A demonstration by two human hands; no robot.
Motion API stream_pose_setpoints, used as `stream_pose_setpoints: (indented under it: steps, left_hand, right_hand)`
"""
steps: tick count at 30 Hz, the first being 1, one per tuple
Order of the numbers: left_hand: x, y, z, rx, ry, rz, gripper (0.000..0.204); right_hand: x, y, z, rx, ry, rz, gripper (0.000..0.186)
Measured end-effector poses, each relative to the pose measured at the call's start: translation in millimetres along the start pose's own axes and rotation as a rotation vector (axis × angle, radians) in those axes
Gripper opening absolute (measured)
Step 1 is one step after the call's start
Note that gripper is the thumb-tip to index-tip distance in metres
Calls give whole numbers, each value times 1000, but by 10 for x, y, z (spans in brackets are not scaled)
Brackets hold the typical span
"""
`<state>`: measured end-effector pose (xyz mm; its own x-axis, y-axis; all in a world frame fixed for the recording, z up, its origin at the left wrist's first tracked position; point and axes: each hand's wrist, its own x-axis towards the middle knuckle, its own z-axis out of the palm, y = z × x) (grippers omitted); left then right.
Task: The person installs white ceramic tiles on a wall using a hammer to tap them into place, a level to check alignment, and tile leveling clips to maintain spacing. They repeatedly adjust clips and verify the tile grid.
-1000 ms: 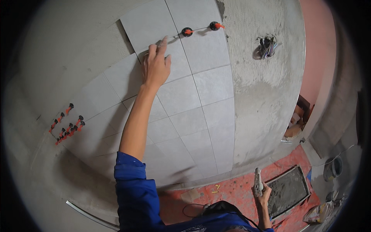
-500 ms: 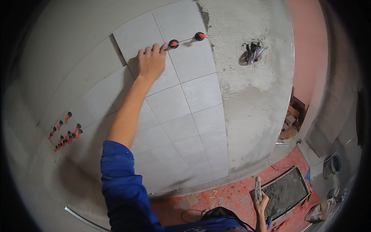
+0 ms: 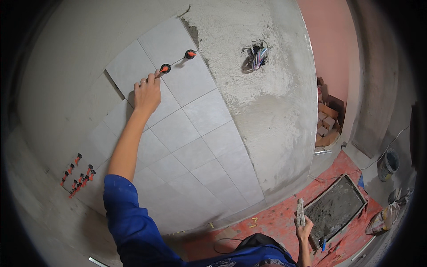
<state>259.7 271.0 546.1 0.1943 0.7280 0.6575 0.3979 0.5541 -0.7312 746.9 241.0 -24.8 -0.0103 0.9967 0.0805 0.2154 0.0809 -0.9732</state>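
My left hand (image 3: 147, 94) reaches up to the joint of the pale grey wall tiles (image 3: 189, 82), its fingers bent against them. The fingertips meet beside a tile-levelling cap (image 3: 165, 68), black with an orange handle; whatever they grip is hidden. A second levelling cap (image 3: 190, 54) sits to the right on the same joint. Low on the right, my right hand (image 3: 304, 229) is closed around a narrow, mortar-smeared hand tool (image 3: 300, 212), held upright beside a shallow mortar tray (image 3: 359, 192). The tool's exact kind is unclear.
Several more levelling caps (image 3: 82, 178) stick out at the left. Bundled wires (image 3: 259, 58) poke from the rough wall (image 3: 275, 124). A red sheet (image 3: 273, 222) covers the floor, with small yellow pieces (image 3: 253, 225) on it. At the right are a bucket (image 3: 388, 163) and a bag (image 3: 383, 218).
The view has shifted, so the tiles and wires appear further left and the floor shows more. My left hand stays at the joint near the cap; my right hand keeps its tool.
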Motion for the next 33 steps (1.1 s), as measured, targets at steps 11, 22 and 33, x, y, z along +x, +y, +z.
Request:
stream_pose_setpoints:
  steps: [11, 22, 33]
  left_hand:
    - [138, -282, -270, -695, 196, -386, 27]
    - [1183, 32, -830, -539, 31, -38, 44]
    - [1418, 86, -538, -369, -69, 117, 69]
  right_hand:
    - [100, -39, -160, 144, 25, 206, 10]
    - [1147, -961, 226, 200, 63, -179, 24]
    - [1879, -3318, 221, 1216, 176, -803, 38]
